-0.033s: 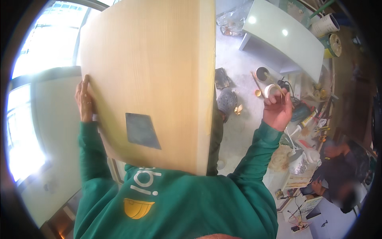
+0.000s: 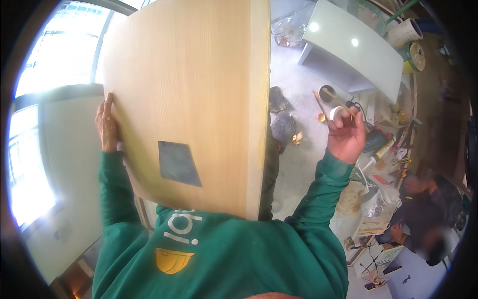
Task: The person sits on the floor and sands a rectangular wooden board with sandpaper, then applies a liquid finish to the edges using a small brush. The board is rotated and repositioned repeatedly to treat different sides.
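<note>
A large wood-grain board (image 2: 209, 89) stands upright against my chest, with a dark grey four-sided plate (image 2: 178, 163) lying on its face. My left hand (image 2: 106, 123) holds the board's left edge, fingers extended along it. Off to the right, my right hand (image 2: 346, 132) pinches a thin wooden stick (image 2: 341, 102). The stick's far end reaches over a round pot with dark contents (image 2: 326, 93); whether it touches them I cannot tell. Just beyond my fingers sits a white round tub (image 2: 335, 112), partly hidden by them.
A glossy white curved panel (image 2: 356, 47) stands at the far right near buckets (image 2: 411, 57). Tools and a sealant tube (image 2: 382, 149) clutter the right side. Another person (image 2: 428, 209) crouches at the lower right. My shoe (image 2: 284, 128) and a small yellow cap (image 2: 321, 117) show on the floor.
The stick in my right hand has shifted slightly, showing more clearly over the dark pot. My left hand and the board stay nearly in place.
</note>
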The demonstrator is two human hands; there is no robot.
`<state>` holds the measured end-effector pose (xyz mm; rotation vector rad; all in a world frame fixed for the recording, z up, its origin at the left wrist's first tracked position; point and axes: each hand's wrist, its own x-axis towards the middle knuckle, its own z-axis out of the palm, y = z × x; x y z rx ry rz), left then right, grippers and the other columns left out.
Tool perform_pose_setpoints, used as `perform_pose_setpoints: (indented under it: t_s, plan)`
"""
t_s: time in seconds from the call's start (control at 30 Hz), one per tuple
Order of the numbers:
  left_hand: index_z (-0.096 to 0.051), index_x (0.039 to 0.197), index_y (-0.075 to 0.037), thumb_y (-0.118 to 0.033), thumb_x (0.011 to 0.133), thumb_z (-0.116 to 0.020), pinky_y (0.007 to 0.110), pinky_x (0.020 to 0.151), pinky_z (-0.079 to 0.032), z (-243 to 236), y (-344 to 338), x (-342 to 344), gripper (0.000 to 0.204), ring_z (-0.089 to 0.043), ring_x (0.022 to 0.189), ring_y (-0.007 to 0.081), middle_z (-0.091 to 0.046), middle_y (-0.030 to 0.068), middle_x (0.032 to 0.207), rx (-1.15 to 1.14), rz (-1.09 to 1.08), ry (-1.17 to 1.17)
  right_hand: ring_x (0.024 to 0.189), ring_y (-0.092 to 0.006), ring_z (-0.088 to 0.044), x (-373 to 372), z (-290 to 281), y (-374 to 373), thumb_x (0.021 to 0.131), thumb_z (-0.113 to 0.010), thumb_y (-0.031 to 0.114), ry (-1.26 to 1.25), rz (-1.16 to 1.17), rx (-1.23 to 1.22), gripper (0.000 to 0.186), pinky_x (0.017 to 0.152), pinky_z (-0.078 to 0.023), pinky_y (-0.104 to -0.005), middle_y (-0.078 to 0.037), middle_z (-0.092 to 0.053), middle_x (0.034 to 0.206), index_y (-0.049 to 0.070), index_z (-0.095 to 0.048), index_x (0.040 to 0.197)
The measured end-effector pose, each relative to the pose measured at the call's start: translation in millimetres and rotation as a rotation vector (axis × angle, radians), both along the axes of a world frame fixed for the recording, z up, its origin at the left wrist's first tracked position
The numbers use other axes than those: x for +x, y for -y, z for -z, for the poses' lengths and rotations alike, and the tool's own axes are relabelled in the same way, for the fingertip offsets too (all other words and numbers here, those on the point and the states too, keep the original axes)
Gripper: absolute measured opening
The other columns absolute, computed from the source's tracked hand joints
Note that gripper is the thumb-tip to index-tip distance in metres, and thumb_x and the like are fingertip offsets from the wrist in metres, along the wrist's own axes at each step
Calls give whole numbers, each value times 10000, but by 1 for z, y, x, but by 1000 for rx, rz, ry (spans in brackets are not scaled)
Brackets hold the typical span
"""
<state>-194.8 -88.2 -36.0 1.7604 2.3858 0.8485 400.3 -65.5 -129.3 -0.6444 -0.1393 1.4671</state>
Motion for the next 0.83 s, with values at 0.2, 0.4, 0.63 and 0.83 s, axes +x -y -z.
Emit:
perform_pose_setpoints:
  t_s: [0.2, 0.4, 0.63, 0.83]
  plan:
    - [-617, 1312, -25, -148, 1016, -374, 303, 975, -435, 18, -18, 20, 402, -622, 1056, 245, -671, 169, 1160, 73, 38, 222, 636, -198, -618, -51, -88, -30, 957, -615, 239, 511, 24, 162, 281, 596, -499, -321, -149, -686, 815, -28, -678, 1012]
    - [-607, 1310, 0, -298, 1027, -384, 308, 979, -436, 22, -14, 25, 467, -614, 1079, 228, -664, 190, 1173, 78, 87, 236, 637, -177, -629, -62, -120, -36, 958, -616, 178, 685, 39, 238, 233, 603, -514, -297, -155, -688, 824, -40, -686, 1001]
    - [-602, 1303, 25, -407, 1031, -385, 335, 1001, -426, 26, -18, 32, 555, -606, 1105, 260, -649, 209, 1199, 49, 38, 343, 616, -168, -609, -59, -128, -29, 956, -608, 163, 791, 32, 198, 227, 605, -505, -285, -151, -691, 807, -46, -686, 997]
    - [-608, 1322, -15, -614, 998, -371, 353, 1047, -408, 32, -19, 19, 721, -589, 1186, 276, -631, 212, 1264, 35, 51, 348, 619, -177, -609, -53, -136, -24, 950, -608, 178, 838, -5, 215, 243, 611, -504, -274, -151, -693, 793, -46, -689, 998]
